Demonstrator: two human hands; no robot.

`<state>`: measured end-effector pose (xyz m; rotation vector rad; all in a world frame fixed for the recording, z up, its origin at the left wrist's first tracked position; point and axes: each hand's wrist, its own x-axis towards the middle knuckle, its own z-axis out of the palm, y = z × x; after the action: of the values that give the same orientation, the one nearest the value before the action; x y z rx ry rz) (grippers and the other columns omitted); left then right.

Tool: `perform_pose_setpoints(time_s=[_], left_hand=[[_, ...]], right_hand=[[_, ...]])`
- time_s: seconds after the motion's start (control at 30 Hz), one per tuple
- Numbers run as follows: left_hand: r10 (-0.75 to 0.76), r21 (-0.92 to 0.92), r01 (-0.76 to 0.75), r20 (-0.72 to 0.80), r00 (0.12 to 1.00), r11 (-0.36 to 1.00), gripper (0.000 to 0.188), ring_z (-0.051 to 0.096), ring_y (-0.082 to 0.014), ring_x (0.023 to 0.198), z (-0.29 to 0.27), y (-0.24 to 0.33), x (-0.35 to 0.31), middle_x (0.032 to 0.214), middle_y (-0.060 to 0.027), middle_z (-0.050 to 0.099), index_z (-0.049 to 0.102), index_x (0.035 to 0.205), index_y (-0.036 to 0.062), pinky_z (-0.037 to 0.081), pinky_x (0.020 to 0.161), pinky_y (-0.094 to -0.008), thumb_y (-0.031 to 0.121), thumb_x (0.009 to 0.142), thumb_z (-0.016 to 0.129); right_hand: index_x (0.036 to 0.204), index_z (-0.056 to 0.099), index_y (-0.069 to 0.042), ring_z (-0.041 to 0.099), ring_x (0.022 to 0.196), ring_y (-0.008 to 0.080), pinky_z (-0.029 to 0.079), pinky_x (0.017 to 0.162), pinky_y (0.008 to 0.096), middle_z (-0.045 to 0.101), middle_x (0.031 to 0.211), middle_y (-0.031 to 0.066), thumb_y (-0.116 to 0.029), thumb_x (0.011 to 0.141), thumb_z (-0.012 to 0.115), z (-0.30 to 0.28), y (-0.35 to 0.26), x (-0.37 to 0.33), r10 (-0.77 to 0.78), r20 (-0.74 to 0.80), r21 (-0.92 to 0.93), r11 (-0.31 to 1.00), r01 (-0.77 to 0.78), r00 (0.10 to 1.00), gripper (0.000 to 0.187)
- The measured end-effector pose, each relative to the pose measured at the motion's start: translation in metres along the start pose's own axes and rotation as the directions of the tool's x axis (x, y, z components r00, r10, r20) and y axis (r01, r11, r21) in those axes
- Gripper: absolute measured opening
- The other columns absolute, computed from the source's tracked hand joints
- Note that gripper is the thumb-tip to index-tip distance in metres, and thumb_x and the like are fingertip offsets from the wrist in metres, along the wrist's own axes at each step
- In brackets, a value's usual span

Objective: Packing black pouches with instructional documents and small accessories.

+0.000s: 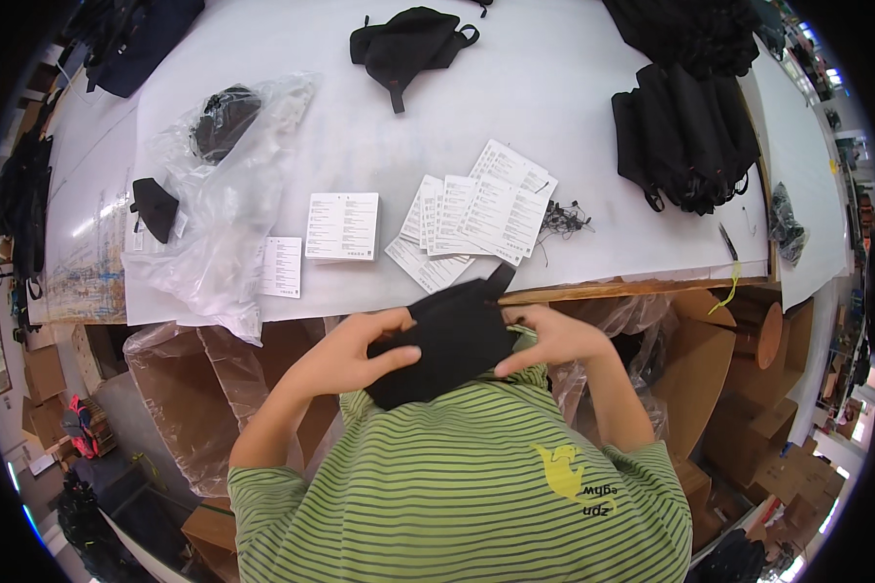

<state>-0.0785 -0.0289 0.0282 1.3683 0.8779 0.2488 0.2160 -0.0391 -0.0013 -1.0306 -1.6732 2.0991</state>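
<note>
Close to my body, at the table's front edge, I hold a black fabric pouch [452,340] with a short strap or flap sticking up at its upper right. My left hand [367,352] grips its left side, thumb on the near face and fingers partly hidden behind the fabric. On the right side my right hand [551,338] pinches the edge between thumb and fingers. Just beyond the pouch lie fanned white printed cards [486,209], with a neat stack of cards [342,225] to their left.
A black bag [413,44] lies at the far middle of the white-covered table [554,97]. Black bags [685,136] are piled far right. Clear plastic bags [214,223] spread at left beside a small black piece [154,209]. Cardboard boxes [690,369] stand below the edge.
</note>
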Motion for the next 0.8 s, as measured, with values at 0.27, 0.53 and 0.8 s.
perform_pose_setpoints(time_s=[0.27,0.53,0.8], left_hand=[[-0.060,-0.212,0.156,0.401,0.914,0.965,0.026,0.042,-0.0084,0.094,-0.008,-0.012,0.004,0.099,-0.0003,0.048,0.052,0.109,-0.0019,0.036,0.085,-0.0247,0.011,0.089,0.062],[-0.112,-0.201,0.154,0.204,0.972,0.967,0.043,0.046,-0.0092,0.095,-0.028,-0.006,-0.017,0.110,-0.0028,0.057,0.045,0.129,-0.0018,0.039,0.085,-0.0231,0.019,0.093,0.057],[-0.059,0.023,0.057,0.103,0.993,0.998,0.035,0.054,-0.0181,0.085,-0.033,-0.005,-0.022,0.097,-0.0102,0.061,0.049,0.121,-0.0026,0.043,0.079,-0.0290,0.015,0.091,0.054]], right_hand=[[0.114,0.057,0.004,0.034,0.054,0.0063,0.035,0.062,0.0201,0.037,0.059,-0.0054,-0.027,0.088,0.057,-0.003,0.014,-0.004,0.096,-0.344,0.402,0.914,0.054,0.934,0.040],[0.134,0.041,-0.002,0.044,0.079,0.0102,0.036,0.075,0.0237,0.046,0.084,0.0004,-0.022,0.076,0.073,-0.038,-0.036,-0.051,-0.001,-0.127,0.032,0.999,0.005,0.992,0.070],[0.100,0.055,0.001,0.059,0.081,0.0085,0.046,0.072,0.0235,0.065,0.088,0.0040,-0.001,0.083,0.061,-0.058,-0.032,-0.062,0.152,-0.292,0.013,0.988,-0.155,0.944,0.018]])
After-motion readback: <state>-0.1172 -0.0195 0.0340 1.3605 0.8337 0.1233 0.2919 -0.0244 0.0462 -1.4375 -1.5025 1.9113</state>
